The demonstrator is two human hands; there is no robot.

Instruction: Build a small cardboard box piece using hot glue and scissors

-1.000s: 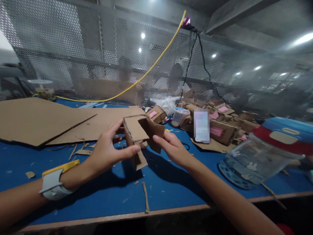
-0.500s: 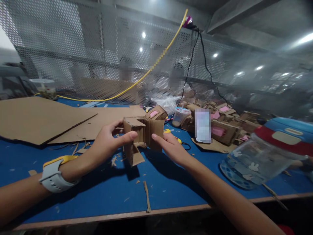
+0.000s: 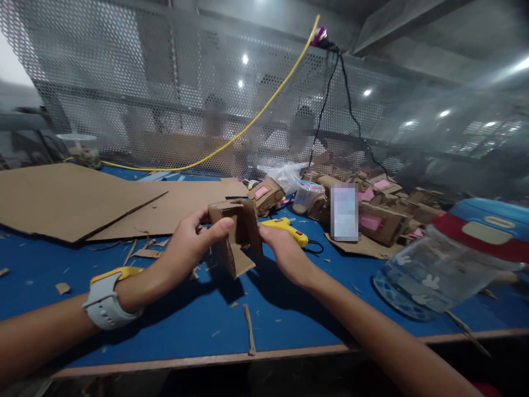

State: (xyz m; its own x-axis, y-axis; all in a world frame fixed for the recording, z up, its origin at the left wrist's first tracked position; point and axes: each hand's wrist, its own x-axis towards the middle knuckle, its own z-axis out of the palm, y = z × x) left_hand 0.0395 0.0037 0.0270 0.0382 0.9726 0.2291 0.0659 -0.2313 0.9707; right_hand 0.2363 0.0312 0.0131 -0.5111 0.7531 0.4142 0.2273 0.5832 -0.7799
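A small open cardboard box (image 3: 225, 242) is held up over the blue table, its open side facing me. My left hand (image 3: 198, 234) grips its left wall, thumb on the near edge and fingers behind. On the other side, my right hand (image 3: 281, 245) holds the right-hand flap (image 3: 251, 229) with the thumb near its edge; the fingers behind are hidden. Just beyond my right hand lies a yellow glue gun (image 3: 295, 230), partly covered by that hand. Behind the box sits another small cardboard piece with a pink patch (image 3: 262, 192).
Large cardboard sheets (image 3: 61, 201) cover the left back. A phone (image 3: 345, 212) leans against heaped cardboard pieces (image 3: 384, 220). A clear jug with a blue and red lid (image 3: 430, 275) stands right. Scraps and a cardboard strip (image 3: 249, 329) lie in front; a plastic cup (image 3: 308, 196) stands behind.
The right flap has swung inward, from facing me to nearly edge-on, with my right hand moving slightly left. More of the glue gun shows now.
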